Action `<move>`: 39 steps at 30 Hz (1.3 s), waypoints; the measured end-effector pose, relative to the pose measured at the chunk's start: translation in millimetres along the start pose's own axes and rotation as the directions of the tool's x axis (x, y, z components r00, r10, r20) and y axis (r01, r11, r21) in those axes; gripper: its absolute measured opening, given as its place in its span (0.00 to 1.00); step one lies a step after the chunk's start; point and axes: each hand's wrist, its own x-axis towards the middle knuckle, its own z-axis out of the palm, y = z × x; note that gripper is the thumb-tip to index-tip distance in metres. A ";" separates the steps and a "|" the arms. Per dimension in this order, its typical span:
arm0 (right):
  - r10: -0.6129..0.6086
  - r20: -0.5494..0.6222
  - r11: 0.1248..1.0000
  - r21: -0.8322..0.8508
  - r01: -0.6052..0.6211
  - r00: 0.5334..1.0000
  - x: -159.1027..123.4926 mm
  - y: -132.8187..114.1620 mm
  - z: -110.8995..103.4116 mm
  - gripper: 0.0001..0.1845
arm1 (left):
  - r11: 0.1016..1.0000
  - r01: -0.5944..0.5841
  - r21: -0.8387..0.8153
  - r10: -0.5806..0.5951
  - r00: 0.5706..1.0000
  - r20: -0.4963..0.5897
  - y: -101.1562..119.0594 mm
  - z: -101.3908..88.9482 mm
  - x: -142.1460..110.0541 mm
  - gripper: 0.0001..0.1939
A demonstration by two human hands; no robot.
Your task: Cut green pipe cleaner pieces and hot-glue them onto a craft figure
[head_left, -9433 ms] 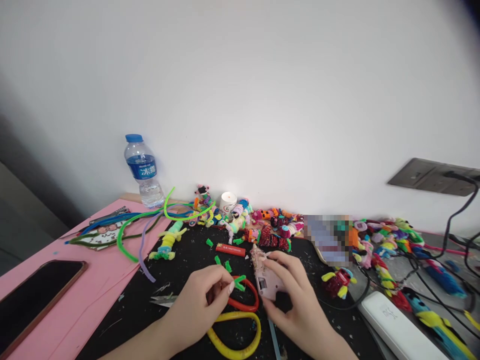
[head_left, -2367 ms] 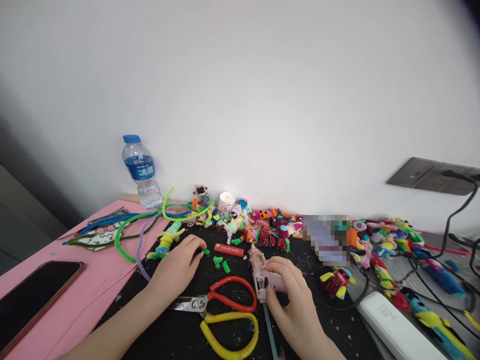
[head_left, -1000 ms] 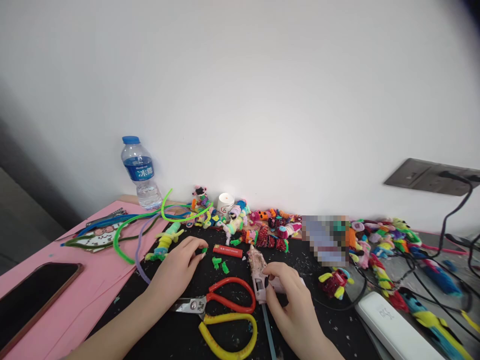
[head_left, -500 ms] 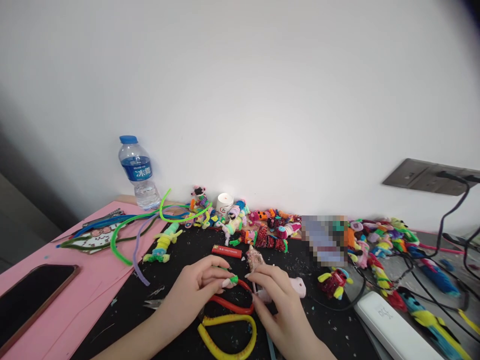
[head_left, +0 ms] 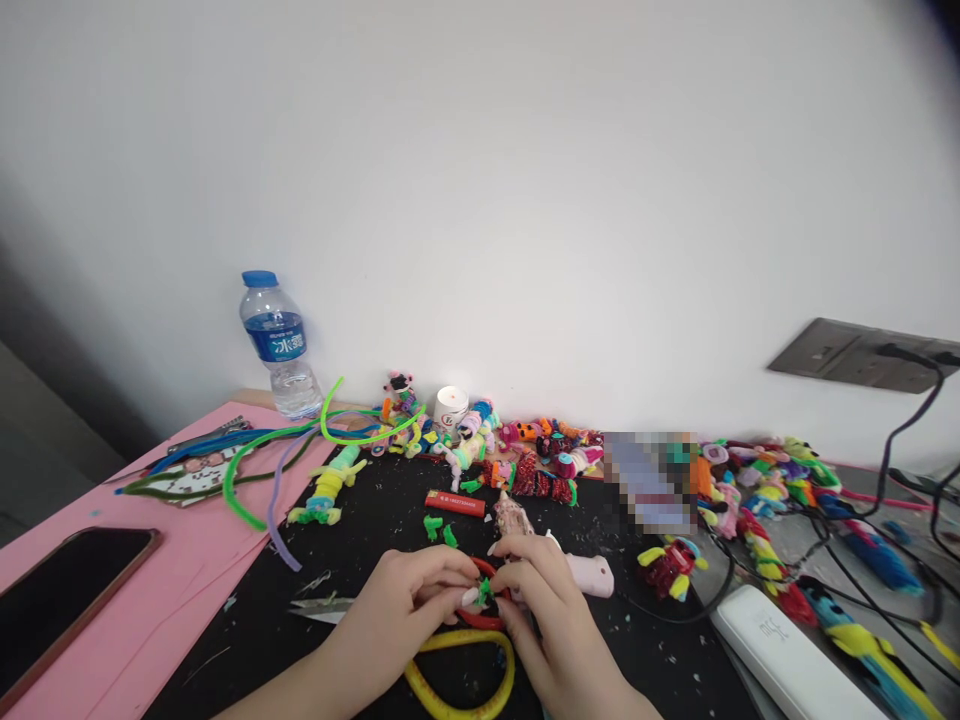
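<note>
A small green fuzzy piece (head_left: 485,591), like a bit of pipe cleaner, sits between the fingertips of both hands. My left hand (head_left: 420,612) pinches it from the left with thumb and fingers. From the other side, my right hand (head_left: 553,615) has its fingertips closed at the same piece. Under the hands lie scissors with a red handle and a yellow handle (head_left: 495,690); their blades (head_left: 319,608) stick out left of my left wrist. Two more green pieces (head_left: 433,527) rest on the black mat just beyond my fingers. Behind my right hand is a pale pink tool (head_left: 591,574), partly covered.
A red lighter (head_left: 454,504) and a yellow-green pipe-cleaner figure (head_left: 330,487) lie on the black mat (head_left: 247,620). More figures (head_left: 540,480) line the wall, beside a paper cup (head_left: 451,408). A water bottle (head_left: 276,340) and phone (head_left: 75,610) are left; a white power bank (head_left: 787,650) and cables are right.
My left hand has moved down and slightly right, bringing the green piece to my right fingertips. Two green pieces on the mat now show where my left hand was.
</note>
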 end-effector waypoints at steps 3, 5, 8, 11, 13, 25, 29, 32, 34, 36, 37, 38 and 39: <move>-0.001 -0.013 1.000 0.008 0.001 1.000 -0.4 0.2 0.3 0.11 | 0.997 -0.051 0.049 0.050 0.999 0.014 3.7 -0.4 0.0 0.08; -0.003 -0.022 1.000 0.013 0.003 1.000 -0.4 0.6 0.3 0.11 | 0.991 -0.087 0.101 0.084 0.996 0.028 5.5 -0.8 0.0 0.09; -0.004 -0.031 1.000 0.014 0.005 1.000 0.2 1.0 0.3 0.11 | 0.980 -0.104 0.170 0.100 0.994 0.035 5.7 -1.2 -0.4 0.11; -0.010 -0.041 1.000 0.002 0.010 0.999 1.0 0.8 0.1 0.12 | 0.976 -0.107 0.191 0.101 0.994 0.041 4.8 -1.2 -0.9 0.11; -0.017 -0.050 1.000 -0.006 0.017 0.999 1.2 0.5 0.0 0.12 | 0.976 -0.115 0.186 0.109 0.993 0.043 5.2 -0.9 -1.2 0.11; -0.013 -0.036 1.000 0.014 0.014 0.999 0.1 0.4 0.6 0.11 | 0.974 -0.122 0.189 0.128 0.992 -0.018 6.9 -0.2 -2.3 0.11; -0.023 -0.010 1.000 0.007 0.023 1.000 1.5 -1.6 -1.0 0.11 | 0.978 -0.119 0.174 0.125 0.992 -0.027 6.8 0.0 -2.9 0.11; -0.005 -0.016 1.000 -0.015 0.004 1.000 0.2 -2.0 -1.5 0.12 | 0.968 -0.123 0.221 0.131 0.991 -0.022 8.3 -0.1 -3.1 0.12; 0.014 -0.026 0.999 -0.028 -0.015 1.000 -0.9 -1.7 -0.9 0.12 | 0.949 -0.137 0.282 0.146 0.989 -0.012 9.1 -0.5 -3.3 0.11; 0.023 -0.027 0.999 -0.031 -0.024 0.999 -1.5 -1.3 0.0 0.12 | 0.922 -0.159 0.354 0.169 0.986 0.003 9.1 -0.8 -3.6 0.11; 0.022 -0.022 0.999 -0.031 -0.022 1.000 -1.5 -1.1 0.4 0.12 | 0.908 -0.170 0.384 0.180 0.984 0.010 8.8 -0.9 -3.7 0.11; 0.017 -0.018 0.999 -0.033 -0.018 1.000 -1.3 -1.0 0.8 0.12 | 0.895 -0.179 0.408 0.189 0.982 0.016 8.4 -0.9 -3.9 0.11; 0.011 -0.010 0.999 -0.035 -0.012 1.000 -1.0 -1.0 1.1 0.12 | 0.886 -0.184 0.426 0.194 0.981 0.019 8.0 -0.9 -4.0 0.11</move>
